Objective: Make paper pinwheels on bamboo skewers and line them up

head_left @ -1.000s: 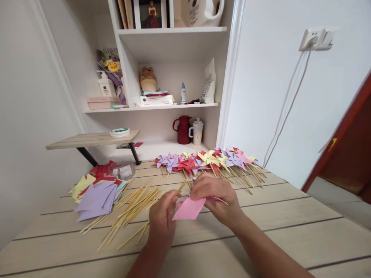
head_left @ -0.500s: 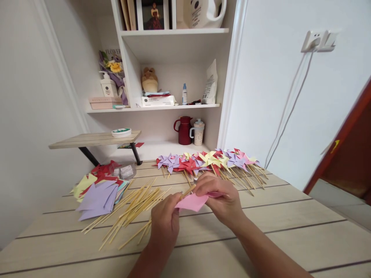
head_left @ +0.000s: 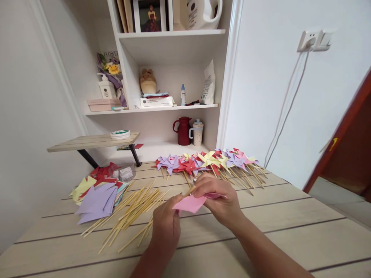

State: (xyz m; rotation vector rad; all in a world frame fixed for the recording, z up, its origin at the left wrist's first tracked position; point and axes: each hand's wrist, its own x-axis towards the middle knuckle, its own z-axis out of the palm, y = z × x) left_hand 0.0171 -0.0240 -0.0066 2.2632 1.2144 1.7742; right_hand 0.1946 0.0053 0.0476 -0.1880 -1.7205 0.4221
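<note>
Pink paper (head_left: 189,203), a thin matte square folded at its corners, is sitting between both hands just above the near middle of the wooden table (head_left: 290,216).

Head view: the left hand (head_left: 166,224) is closing around a bamboo skewer (head_left: 189,190), whose pale tip is poking out toward the far right, touching the paper's upper edge. The right hand (head_left: 222,199) is curling over the paper from the right, fingertips pinching its folded points; a pink flap is sticking out right of the thumb. Whether a pin is involved cannot be told.

Judgement on technique: the folded points want to be held stacked squarely over the paper's centre while the skewer tip is being kept steady against it. Light pinching should avoid creasing the soft sheet; the stick, being thin and rigid, may slip if gripped too far back.

Loose skewers (head_left: 131,214), straight and straw-coloured, are lying fanned out left of the hands. Farther left, flat paper squares (head_left: 97,197) in lilac, yellow and red are overlapping in a pile. Finished pinwheels (head_left: 203,161), crisp-bladed in purple, red, yellow and pink, are lying in a row along the far side of the table, sticks pointing near-right.
</note>
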